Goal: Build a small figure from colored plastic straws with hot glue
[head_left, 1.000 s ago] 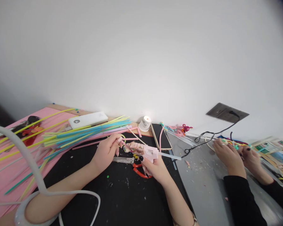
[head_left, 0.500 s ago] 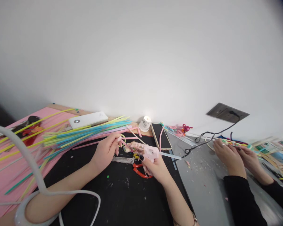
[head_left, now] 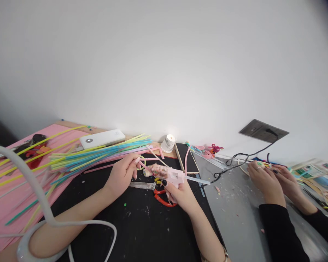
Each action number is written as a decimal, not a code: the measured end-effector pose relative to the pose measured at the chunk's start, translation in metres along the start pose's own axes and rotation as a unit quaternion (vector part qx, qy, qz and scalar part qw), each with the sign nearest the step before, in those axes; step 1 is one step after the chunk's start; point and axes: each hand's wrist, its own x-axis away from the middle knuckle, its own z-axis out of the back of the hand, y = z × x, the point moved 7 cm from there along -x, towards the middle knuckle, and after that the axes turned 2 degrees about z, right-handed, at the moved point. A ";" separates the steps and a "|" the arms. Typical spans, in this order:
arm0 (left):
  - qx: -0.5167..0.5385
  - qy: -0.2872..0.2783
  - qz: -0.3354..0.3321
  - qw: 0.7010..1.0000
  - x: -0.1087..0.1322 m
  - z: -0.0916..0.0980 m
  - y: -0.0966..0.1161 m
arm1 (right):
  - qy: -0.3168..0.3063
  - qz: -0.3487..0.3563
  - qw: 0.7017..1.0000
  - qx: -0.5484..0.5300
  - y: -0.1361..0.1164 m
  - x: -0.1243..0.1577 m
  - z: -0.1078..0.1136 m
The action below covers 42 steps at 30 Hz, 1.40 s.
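Note:
Pinched together, the fingers of my left hand (head_left: 126, 174) hold a small piece of pink and yellow-green pipe cleaner (head_left: 142, 162). My right hand (head_left: 177, 193) is wrapped round a pale pink glue gun (head_left: 176, 176), whose messy, glue-crusted front points left at the piece. A translucent glue stick (head_left: 197, 180) sticks out of the gun's back end. Whether the nozzle touches the piece I cannot tell. Beneath the gun, red-handled scissors (head_left: 161, 199) lie on the black mat (head_left: 142, 229), partly hidden by my right hand.
Coloured pipe cleaners (head_left: 98, 154) and a white power bank (head_left: 102, 139) lie at the left. A paper cup (head_left: 168, 143) and a phone (head_left: 187, 158) stand near the wall. A black cord (head_left: 236, 161) runs to the socket. At the right, another person's hands (head_left: 268, 182) work.
My left hand has shifted very slightly left, and the yellow-green loop shows more clearly by its fingertips. My right hand and the glue gun have hardly moved.

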 end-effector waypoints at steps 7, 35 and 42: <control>0.007 0.002 -0.002 1.000 -0.002 0.001 0.002 | 0.012 -0.014 1.000 0.016 0.001 0.001 0.002; 0.001 0.019 0.004 1.000 -0.004 0.007 0.005 | -0.007 -0.004 0.999 0.048 -0.002 0.000 0.005; 0.005 0.023 0.003 1.000 -0.005 0.006 0.004 | -0.012 0.001 0.999 0.034 0.000 -0.001 0.005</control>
